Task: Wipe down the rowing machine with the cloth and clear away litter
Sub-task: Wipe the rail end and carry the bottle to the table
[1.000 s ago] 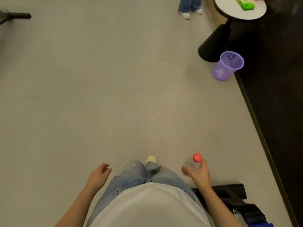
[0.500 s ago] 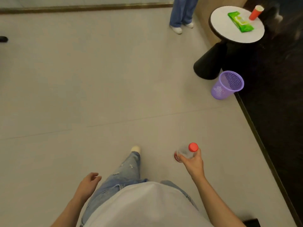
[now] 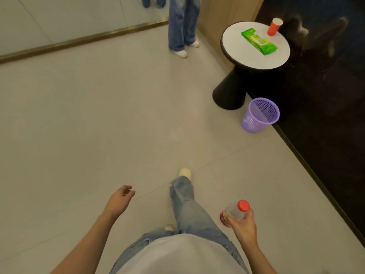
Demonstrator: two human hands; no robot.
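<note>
Litter-clearing step. Right grip (image 3: pixel 244 224) curled round clear red-capped bottle (image 3: pixel 235 212); left grip (image 3: pixel 119 200) loose, empty. Purple mesh bin (image 3: pixel 260 116) ahead, well apart. Next: walk up, drop bottle in.

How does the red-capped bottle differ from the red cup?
1. The red-capped bottle is carried low at the person's side, gripped by the right hand. The red cup stands on the round table, touched by neither of the hands.
2. The bottle is tilted. The cup is upright.
3. The bottle is clear and capped. The cup is opaque with an open top.
Both have red on them.
</note>
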